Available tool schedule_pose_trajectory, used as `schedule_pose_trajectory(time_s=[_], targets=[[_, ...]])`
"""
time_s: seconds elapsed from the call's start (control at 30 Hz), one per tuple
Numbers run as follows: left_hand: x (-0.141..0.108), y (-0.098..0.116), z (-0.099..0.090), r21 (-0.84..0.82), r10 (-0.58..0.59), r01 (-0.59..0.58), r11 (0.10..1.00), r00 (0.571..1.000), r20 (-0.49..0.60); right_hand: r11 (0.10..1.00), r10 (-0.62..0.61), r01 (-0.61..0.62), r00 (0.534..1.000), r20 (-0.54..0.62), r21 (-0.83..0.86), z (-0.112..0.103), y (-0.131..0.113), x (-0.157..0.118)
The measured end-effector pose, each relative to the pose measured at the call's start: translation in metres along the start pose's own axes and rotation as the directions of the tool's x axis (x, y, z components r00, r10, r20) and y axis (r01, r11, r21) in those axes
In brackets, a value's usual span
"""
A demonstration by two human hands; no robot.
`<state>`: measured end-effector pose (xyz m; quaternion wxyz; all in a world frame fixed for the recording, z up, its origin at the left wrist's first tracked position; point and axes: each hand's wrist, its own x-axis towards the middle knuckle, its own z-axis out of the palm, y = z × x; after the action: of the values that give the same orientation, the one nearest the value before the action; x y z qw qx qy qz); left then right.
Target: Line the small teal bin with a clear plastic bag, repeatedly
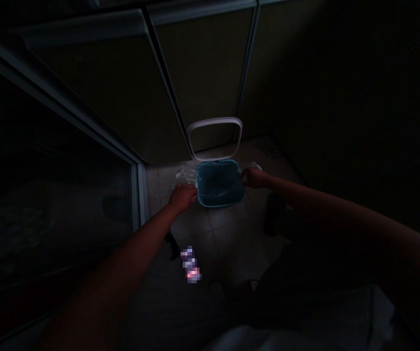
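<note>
A blue trash bin stands on the floor in dim light. Its pale ring-shaped frame is tipped up at the back against the panels. A clear plastic bag lines the bin and spills over its left and right sides. At the left rim, my left hand has its fingers curled over the bag's edge. My right hand pinches the bag at the right rim. The bin's inside is dark, and I see only faint creases of film there.
A lit phone-like screen, blurred out, lies below the bin. Panelled doors rise behind the bin. A framed glass pane runs along the left. Pale floor tiles surround the bin. The right side is mostly in darkness.
</note>
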<state>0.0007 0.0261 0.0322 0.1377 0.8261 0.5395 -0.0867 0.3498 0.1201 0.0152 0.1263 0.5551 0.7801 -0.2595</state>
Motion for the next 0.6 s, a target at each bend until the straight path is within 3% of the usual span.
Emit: schedule_pose_trajectory(time_s=[0.2, 0.43, 0.6], targets=[[0.000, -0.014, 0.015, -0.048, 0.051, -0.058, 0.997, 0.990, -0.131, 0.995, -0.094, 0.092, 0.994, -0.050, -0.034, 0.007, 0.012, -0.005], [0.000, -0.032, 0.034, -0.256, -0.092, 0.027, 0.966, 0.965, -0.245, 0.980, -0.011, -0.023, 0.985, -0.170, -0.197, 0.001, 0.019, -0.023], [0.003, -0.030, 0.038, -0.372, -0.156, 0.055, 0.927, 0.956, -0.250, 0.964, -0.001, -0.040, 0.988, -0.154, -0.263, -0.016, 0.001, -0.030]])
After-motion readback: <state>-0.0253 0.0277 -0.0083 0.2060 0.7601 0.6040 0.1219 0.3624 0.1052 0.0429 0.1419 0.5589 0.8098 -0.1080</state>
